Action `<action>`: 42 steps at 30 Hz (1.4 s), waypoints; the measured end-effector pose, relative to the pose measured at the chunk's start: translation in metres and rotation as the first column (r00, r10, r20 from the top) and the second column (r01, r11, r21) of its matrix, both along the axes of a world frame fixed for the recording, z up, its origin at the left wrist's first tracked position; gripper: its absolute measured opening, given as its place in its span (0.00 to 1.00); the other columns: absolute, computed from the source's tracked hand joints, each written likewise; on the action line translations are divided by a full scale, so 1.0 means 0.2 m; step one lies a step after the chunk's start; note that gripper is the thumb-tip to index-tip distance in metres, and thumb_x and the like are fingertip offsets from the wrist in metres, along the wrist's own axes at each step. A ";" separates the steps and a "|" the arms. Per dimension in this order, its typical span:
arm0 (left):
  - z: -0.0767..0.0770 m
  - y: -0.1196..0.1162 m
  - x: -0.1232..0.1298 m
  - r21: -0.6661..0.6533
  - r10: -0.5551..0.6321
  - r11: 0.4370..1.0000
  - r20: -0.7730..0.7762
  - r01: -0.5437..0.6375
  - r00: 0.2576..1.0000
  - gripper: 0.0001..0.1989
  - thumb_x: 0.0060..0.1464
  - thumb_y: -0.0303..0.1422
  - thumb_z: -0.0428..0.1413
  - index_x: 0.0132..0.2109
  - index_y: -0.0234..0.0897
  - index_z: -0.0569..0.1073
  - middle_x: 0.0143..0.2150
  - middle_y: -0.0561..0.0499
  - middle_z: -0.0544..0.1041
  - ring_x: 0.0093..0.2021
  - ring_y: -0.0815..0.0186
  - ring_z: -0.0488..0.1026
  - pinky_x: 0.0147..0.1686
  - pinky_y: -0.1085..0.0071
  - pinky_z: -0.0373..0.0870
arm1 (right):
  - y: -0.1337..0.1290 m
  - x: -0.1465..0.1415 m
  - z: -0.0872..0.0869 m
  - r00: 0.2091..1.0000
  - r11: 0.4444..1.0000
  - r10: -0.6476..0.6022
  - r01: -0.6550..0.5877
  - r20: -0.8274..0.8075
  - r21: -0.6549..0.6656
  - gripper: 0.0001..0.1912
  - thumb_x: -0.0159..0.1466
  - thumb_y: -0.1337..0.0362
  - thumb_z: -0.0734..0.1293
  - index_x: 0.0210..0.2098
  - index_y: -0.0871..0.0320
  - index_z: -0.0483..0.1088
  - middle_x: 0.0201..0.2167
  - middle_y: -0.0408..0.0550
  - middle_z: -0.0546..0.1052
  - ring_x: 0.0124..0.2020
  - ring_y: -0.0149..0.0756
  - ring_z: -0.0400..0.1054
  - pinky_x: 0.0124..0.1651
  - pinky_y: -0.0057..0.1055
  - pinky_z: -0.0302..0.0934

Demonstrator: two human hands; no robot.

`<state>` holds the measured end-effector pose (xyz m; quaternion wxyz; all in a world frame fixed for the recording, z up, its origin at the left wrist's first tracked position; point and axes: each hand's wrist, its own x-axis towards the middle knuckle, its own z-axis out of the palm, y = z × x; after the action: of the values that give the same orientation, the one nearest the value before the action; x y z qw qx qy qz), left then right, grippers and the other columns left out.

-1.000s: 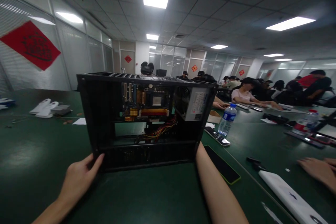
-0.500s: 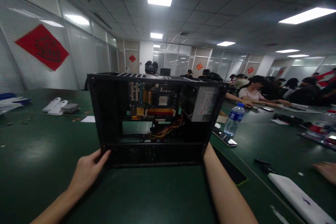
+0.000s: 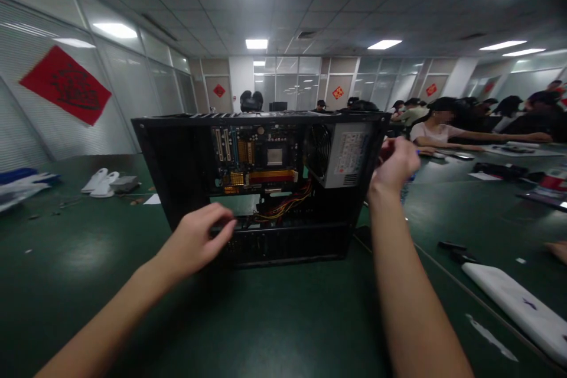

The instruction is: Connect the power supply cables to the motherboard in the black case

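Observation:
A black computer case (image 3: 283,243) stands on the green table with its open side towards me. Inside show a motherboard (image 3: 254,156), a silver power supply (image 3: 349,156) with a fan, and a bundle of coloured cables (image 3: 287,207). My left hand (image 3: 201,233) is in front of the case's lower left part, loosely curled with thumb and fingers apart, nothing visible in it. Raised at the case's upper right edge is my right hand (image 3: 394,165), its fingers bent closed; their tips are partly hidden, and what they hold cannot be made out.
White objects (image 3: 101,182) and a grey block (image 3: 125,184) lie to the left. A water bottle stands mostly hidden behind my right forearm. At right are a white device (image 3: 518,304), a dark cable (image 3: 456,251) and a labelled bottle (image 3: 553,180). People sit at the far right.
My left hand has left the lower left corner and moved right and up. My right hand has risen from the lower right corner to the upper right edge. The case looks slightly turned.

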<state>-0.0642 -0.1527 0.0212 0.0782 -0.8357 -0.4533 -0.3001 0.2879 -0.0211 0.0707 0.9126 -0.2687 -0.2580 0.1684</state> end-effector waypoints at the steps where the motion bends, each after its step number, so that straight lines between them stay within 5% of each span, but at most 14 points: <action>1: 0.04 0.08 0.10 -0.085 -0.020 0.996 -0.022 0.018 1.000 0.13 0.64 0.38 0.52 0.45 0.37 0.77 0.43 0.45 0.81 0.42 0.61 0.78 0.45 0.67 0.74 | -0.03 0.01 0.04 0.999 0.996 -0.023 0.026 -0.032 0.085 0.13 0.69 0.73 0.56 0.28 0.58 0.60 0.20 0.37 0.60 0.19 0.24 0.56 0.23 0.22 0.51; 3: 0.10 0.25 0.28 -0.246 -0.039 0.969 -0.099 0.013 0.994 0.15 0.63 0.40 0.53 0.48 0.36 0.78 0.49 0.43 0.80 0.50 0.58 0.77 0.51 0.65 0.72 | -0.13 0.00 0.12 0.994 0.950 -0.102 0.110 -0.041 0.293 0.12 0.66 0.73 0.54 0.28 0.56 0.59 0.19 0.35 0.57 0.18 0.24 0.53 0.22 0.22 0.48; 7: 0.08 0.51 0.48 -0.476 -0.035 0.868 -0.337 -0.139 0.941 0.19 0.53 0.45 0.61 0.47 0.37 0.80 0.47 0.43 0.81 0.44 0.55 0.78 0.41 0.67 0.72 | -0.38 -0.08 0.21 0.944 0.844 -0.287 0.169 0.162 0.510 0.07 0.64 0.69 0.59 0.29 0.55 0.61 0.18 0.35 0.58 0.16 0.25 0.52 0.20 0.24 0.50; 11: 0.01 0.58 0.50 -0.465 0.031 0.857 -0.385 -0.223 0.922 0.18 0.46 0.40 0.66 0.44 0.35 0.82 0.44 0.39 0.82 0.40 0.53 0.79 0.35 0.67 0.70 | -0.49 -0.13 0.21 0.869 0.862 -0.325 0.109 0.374 0.495 0.06 0.63 0.68 0.64 0.28 0.57 0.66 0.20 0.37 0.64 0.15 0.25 0.57 0.17 0.27 0.50; 16: 0.04 0.57 0.38 -0.440 0.036 0.882 -0.296 -0.169 0.955 0.16 0.63 0.36 0.50 0.48 0.36 0.80 0.43 0.42 0.82 0.42 0.59 0.79 0.39 0.69 0.69 | -0.51 -0.14 0.22 0.760 0.944 -0.148 -0.082 0.633 0.320 0.12 0.67 0.68 0.63 0.26 0.59 0.68 0.19 0.38 0.64 0.17 0.25 0.59 0.19 0.25 0.50; 18: 0.11 0.56 0.32 -0.365 0.081 0.921 -0.162 -0.136 0.983 0.18 0.65 0.37 0.47 0.51 0.38 0.79 0.47 0.43 0.82 0.45 0.59 0.78 0.42 0.69 0.70 | -0.51 -0.15 0.22 0.580 0.975 0.025 -0.195 0.814 0.109 0.13 0.69 0.64 0.62 0.29 0.60 0.69 0.21 0.40 0.67 0.20 0.25 0.62 0.23 0.24 0.55; 20: 0.18 0.54 0.28 -0.233 0.176 0.958 0.013 -0.168 0.984 0.18 0.64 0.37 0.49 0.53 0.40 0.79 0.50 0.44 0.82 0.48 0.58 0.78 0.44 0.68 0.70 | -0.49 -0.16 0.18 0.255 0.949 0.248 -0.255 0.935 -0.183 0.14 0.71 0.59 0.62 0.32 0.60 0.72 0.25 0.42 0.72 0.25 0.27 0.67 0.28 0.25 0.59; 22: 0.25 0.49 0.27 -0.085 0.229 0.972 0.158 -0.217 0.961 0.17 0.61 0.36 0.52 0.52 0.41 0.80 0.50 0.45 0.82 0.48 0.57 0.78 0.46 0.66 0.70 | -0.45 -0.19 0.12 -0.099 0.881 0.419 -0.197 0.903 -0.430 0.14 0.70 0.56 0.64 0.36 0.59 0.74 0.30 0.46 0.77 0.31 0.32 0.71 0.34 0.28 0.62; 24: 0.29 0.44 0.31 0.040 0.178 0.980 0.236 -0.193 0.955 0.16 0.60 0.35 0.53 0.49 0.39 0.82 0.49 0.46 0.83 0.48 0.57 0.79 0.47 0.66 0.70 | -0.38 -0.27 0.03 -0.294 0.843 0.485 -0.096 0.824 -0.530 0.15 0.69 0.53 0.67 0.39 0.60 0.74 0.36 0.51 0.79 0.37 0.38 0.73 0.41 0.32 0.64; 30: 0.35 0.30 0.45 0.047 0.055 0.997 0.243 -0.068 0.969 0.14 0.56 0.35 0.57 0.42 0.34 0.84 0.42 0.45 0.84 0.42 0.58 0.80 0.42 0.67 0.73 | -0.20 -0.59 -0.19 -0.349 0.843 0.392 -0.233 0.851 -0.484 0.20 0.65 0.54 0.71 0.49 0.64 0.72 0.48 0.59 0.77 0.50 0.49 0.71 0.56 0.42 0.63; 32: 0.36 0.27 0.44 -0.027 0.021 1.000 0.225 -0.015 0.974 0.14 0.56 0.34 0.56 0.43 0.35 0.84 0.42 0.47 0.84 0.41 0.59 0.80 0.41 0.68 0.73 | -0.20 -0.63 -0.18 -0.317 0.829 0.375 -0.306 0.871 -0.469 0.10 0.65 0.66 0.68 0.46 0.64 0.74 0.48 0.58 0.78 0.51 0.46 0.71 0.56 0.40 0.62; 34: 0.37 0.24 0.40 -0.085 0.006 0.996 0.200 0.011 0.980 0.14 0.56 0.33 0.55 0.43 0.35 0.84 0.40 0.49 0.85 0.39 0.60 0.80 0.40 0.69 0.74 | -0.23 -0.62 -0.14 -0.317 0.764 0.406 -0.398 0.857 -0.509 0.11 0.63 0.76 0.62 0.39 0.63 0.76 0.42 0.52 0.80 0.47 0.41 0.73 0.54 0.36 0.63; 37: 0.39 0.22 0.34 -0.144 0.027 0.990 0.203 0.003 0.979 0.14 0.56 0.33 0.55 0.42 0.35 0.84 0.38 0.50 0.84 0.37 0.60 0.80 0.38 0.69 0.74 | -0.32 -0.60 -0.07 -0.348 0.668 0.454 -0.476 0.820 -0.572 0.11 0.64 0.75 0.60 0.37 0.62 0.75 0.39 0.48 0.80 0.42 0.36 0.74 0.49 0.30 0.64; 42: 0.41 0.17 0.36 -0.133 -0.043 0.986 0.384 0.101 0.922 0.13 0.53 0.33 0.60 0.43 0.33 0.82 0.43 0.46 0.83 0.39 0.60 0.80 0.41 0.66 0.78 | -0.33 -0.71 -0.17 -0.334 0.830 0.411 -0.246 0.848 -0.500 0.14 0.68 0.62 0.65 0.50 0.64 0.71 0.50 0.59 0.76 0.51 0.46 0.71 0.55 0.38 0.62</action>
<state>0.0076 -0.1197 0.1037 -0.0853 -0.7812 -0.4501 -0.4240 0.1456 -0.0873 0.0375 0.2643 -0.2587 -0.9141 0.1663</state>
